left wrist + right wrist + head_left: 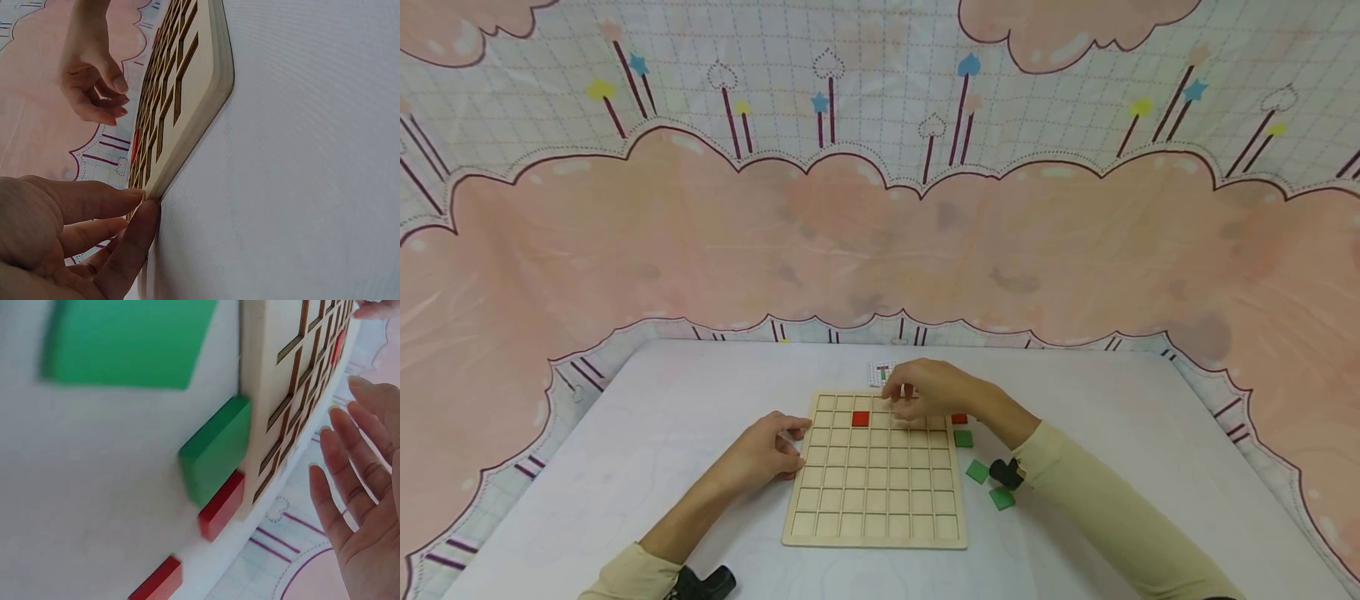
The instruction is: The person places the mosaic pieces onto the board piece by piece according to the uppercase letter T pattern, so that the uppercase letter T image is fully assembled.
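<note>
A wooden grid board (pixel 875 547) lies on the table, with one red square tile (pixel 861 419) in a cell of its upper part. My left hand (pixel 765 447) holds the board's left edge; in the left wrist view the thumb and a finger meet at the rim. Above the board's far right part hovers my right hand (pixel 934 388), its fingers loosely bent. The right wrist view shows that right hand (pixel 365 469) with spread fingers and nothing in them. Along the board's right side lie green square tiles (pixel 963 438) and a red tile (pixel 959 418) partly behind the hand.
Behind the board lies a small printed card (pixel 878 373) with a coloured grid pattern, partly covered by the right hand. In the right wrist view a second loose red tile (pixel 159 581) lies beyond the board. A patterned cloth (pixel 880 250) hangs behind the white table (pixel 700 375).
</note>
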A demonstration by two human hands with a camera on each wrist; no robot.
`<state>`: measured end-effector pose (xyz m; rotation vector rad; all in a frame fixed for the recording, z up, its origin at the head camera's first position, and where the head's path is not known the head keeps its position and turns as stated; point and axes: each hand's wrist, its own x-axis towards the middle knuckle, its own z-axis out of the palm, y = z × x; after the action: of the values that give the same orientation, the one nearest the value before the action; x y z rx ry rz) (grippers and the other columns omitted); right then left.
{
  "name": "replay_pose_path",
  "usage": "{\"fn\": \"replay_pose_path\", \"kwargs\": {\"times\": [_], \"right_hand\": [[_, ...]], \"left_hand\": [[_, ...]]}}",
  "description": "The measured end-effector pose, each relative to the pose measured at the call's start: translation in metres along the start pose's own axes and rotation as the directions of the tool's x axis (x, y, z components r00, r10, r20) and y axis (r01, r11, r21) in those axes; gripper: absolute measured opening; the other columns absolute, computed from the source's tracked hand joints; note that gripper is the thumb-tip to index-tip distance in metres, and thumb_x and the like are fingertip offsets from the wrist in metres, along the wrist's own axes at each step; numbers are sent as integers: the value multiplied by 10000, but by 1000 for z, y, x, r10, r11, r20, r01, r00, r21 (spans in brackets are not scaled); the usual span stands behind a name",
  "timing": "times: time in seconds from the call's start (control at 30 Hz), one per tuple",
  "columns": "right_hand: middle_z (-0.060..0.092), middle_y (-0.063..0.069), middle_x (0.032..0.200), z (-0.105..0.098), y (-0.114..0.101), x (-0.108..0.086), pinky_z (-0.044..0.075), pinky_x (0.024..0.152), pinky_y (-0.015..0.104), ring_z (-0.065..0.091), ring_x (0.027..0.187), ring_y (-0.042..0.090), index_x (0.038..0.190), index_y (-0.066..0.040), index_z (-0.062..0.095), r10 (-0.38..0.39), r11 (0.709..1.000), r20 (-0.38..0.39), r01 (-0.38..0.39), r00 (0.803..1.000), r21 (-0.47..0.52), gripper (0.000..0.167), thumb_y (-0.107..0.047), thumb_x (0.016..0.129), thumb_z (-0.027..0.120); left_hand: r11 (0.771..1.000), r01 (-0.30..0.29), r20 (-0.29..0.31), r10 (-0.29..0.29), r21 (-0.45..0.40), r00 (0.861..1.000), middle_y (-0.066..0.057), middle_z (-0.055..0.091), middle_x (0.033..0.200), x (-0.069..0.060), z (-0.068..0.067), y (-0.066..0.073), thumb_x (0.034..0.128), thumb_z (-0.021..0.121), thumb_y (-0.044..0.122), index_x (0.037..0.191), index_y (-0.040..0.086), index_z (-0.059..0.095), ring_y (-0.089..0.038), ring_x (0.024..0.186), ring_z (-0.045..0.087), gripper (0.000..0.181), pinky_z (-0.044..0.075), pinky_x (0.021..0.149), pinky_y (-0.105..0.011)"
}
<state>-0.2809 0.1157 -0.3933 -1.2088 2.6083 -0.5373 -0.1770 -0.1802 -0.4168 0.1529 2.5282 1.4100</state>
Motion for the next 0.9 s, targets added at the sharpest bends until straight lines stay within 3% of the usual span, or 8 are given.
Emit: {"fn": "replay_pose_path", "kwargs": {"times": [0.33,0.9], "right_hand": [[701,-27,1086,-6,7,-20,557,862,308,639,968,122,1187,-124,734,14,999,-19,-13,1000,38,269,-189,927,730],[688,-81,1073,-9,23,-49,529,816,288,620,984,113,1187,-175,742,125,991,-40,-123,991,46,268,-213,921,731]], "left_hand": [[1000,0,-3,0,6,1000,-144,552,1132,0,0,-1,795,736,-145,1348,-99,579,-195,831,556,576,605,625,-303],[1000,-11,4,11,-13,1000,-157,548,1134,-1,-1,-1,798,719,-153,1349,-107,574,-198,827,562,572,601,624,-287]]}}
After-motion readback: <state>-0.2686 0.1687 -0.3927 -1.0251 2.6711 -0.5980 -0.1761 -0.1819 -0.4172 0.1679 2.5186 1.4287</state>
